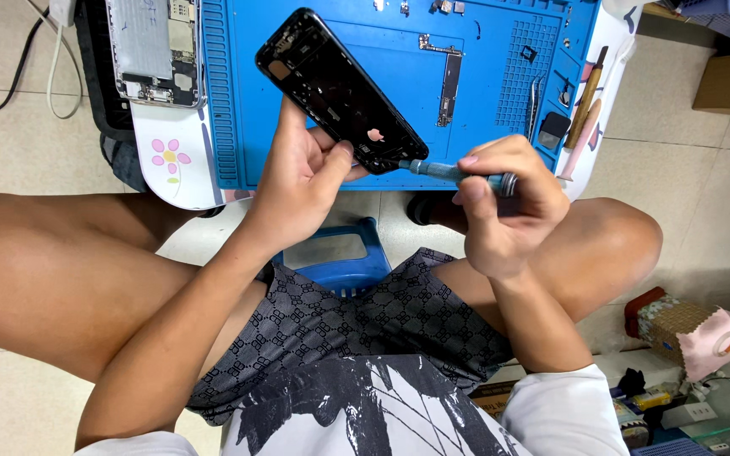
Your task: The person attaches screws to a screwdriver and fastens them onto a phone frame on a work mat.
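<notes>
Screwdriver and phone housing meet at one spot in the head view: the driver's tip touches the housing's lower end, just beside the left thumb. The person's left hand grips that lower end, fingers closed around it, and holds the black housing in the air above the near edge of the blue work mat. The housing's long axis runs from upper left down to lower right, its open inside facing the camera. The right hand is closed on the driver's knurled handle, fingers wrapped over it, and the shaft lies almost level, pointing left at the housing. So the housing lies to the left of the right fingers, and the left hand is the nearer of the two, since it already has hold of it.

Counted, there is one housing in hand and one driver. On the mat lies one long narrow circuit board near the middle, with a few small loose parts along the far edge (too small to number with certainty). At the mat's right edge lie tweezers, a small dark square piece and two slim stick-like tools. At the mat's left edge rests a second opened phone, silver inside. A blue stool shows between the knees.
</notes>
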